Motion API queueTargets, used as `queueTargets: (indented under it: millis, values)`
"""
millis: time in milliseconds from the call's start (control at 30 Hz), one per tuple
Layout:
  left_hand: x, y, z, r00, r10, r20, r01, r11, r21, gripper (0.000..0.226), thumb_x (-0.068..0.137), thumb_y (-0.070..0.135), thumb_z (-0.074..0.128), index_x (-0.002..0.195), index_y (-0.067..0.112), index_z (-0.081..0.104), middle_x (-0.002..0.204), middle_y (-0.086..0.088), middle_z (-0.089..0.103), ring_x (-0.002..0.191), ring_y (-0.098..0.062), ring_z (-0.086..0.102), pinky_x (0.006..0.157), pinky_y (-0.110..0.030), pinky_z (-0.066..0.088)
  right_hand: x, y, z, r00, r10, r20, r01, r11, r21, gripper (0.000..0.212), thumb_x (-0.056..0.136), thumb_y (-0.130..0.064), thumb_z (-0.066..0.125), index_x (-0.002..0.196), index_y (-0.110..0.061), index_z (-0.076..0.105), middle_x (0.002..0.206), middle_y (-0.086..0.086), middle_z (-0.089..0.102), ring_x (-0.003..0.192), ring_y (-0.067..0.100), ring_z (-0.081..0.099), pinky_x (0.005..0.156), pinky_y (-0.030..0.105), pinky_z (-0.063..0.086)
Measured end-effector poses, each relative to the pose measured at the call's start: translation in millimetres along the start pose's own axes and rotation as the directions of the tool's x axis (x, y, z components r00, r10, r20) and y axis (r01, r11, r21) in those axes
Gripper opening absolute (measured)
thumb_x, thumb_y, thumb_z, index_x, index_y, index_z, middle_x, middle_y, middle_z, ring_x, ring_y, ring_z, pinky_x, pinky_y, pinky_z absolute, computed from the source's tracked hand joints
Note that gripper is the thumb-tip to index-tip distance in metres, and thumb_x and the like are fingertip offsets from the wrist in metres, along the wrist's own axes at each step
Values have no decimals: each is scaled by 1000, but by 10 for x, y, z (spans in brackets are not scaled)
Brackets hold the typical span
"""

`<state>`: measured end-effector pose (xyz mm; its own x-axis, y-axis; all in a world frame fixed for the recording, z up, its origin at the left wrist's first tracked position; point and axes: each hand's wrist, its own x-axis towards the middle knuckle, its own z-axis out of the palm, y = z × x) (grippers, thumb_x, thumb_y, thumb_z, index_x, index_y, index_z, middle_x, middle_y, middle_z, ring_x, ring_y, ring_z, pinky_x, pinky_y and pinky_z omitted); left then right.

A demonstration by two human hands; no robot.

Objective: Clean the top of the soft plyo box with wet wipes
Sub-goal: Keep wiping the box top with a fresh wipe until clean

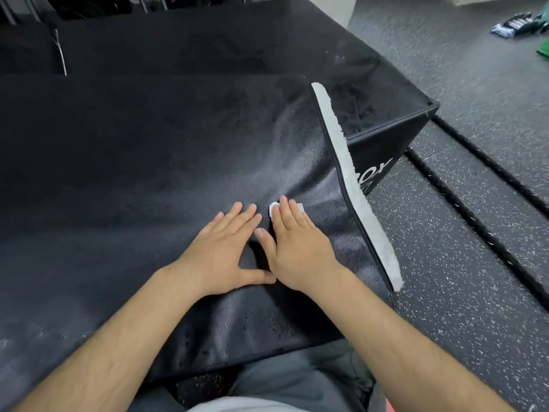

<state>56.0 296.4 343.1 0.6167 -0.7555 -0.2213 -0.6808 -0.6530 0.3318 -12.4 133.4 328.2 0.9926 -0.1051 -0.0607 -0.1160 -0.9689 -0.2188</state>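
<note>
Right hand (297, 242) presses wipe (274, 209) on plyo box (148, 159); left hand (221, 248) flat (beside it).

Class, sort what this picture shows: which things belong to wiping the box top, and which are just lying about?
Part of the job:
- wipe, pressed flat under the right hand
- box top
- left hand, flat on the box top

Lying about:
- ropes on the floor
- packets on the floor, contents unclear
- lower box behind
</note>
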Motion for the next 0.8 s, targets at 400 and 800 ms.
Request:
queueTargets:
  millis: [400,800]
  values:
    - [-6,14,-10,1000,-21,14,21,1000,5,120,68,93,41,158,30,-7,161,18,-23,144,-2,-30,119,-28,-16,145,170,-126,986,158,59,-158,987,-2,74,105,-51,8,159,-1,8,168,17,2,155,30,-1,126,39,-2]
    - [195,-184,-410,991,-60,-122,71,994,84,99,75,82,51,155,28,29,165,8,13,152,-15,6,121,-34,9,304,-129,45,997,-68,46,72,995,-75,86,85,-35,-13,156,6,13,165,23,13,154,36,7,125,46,7]
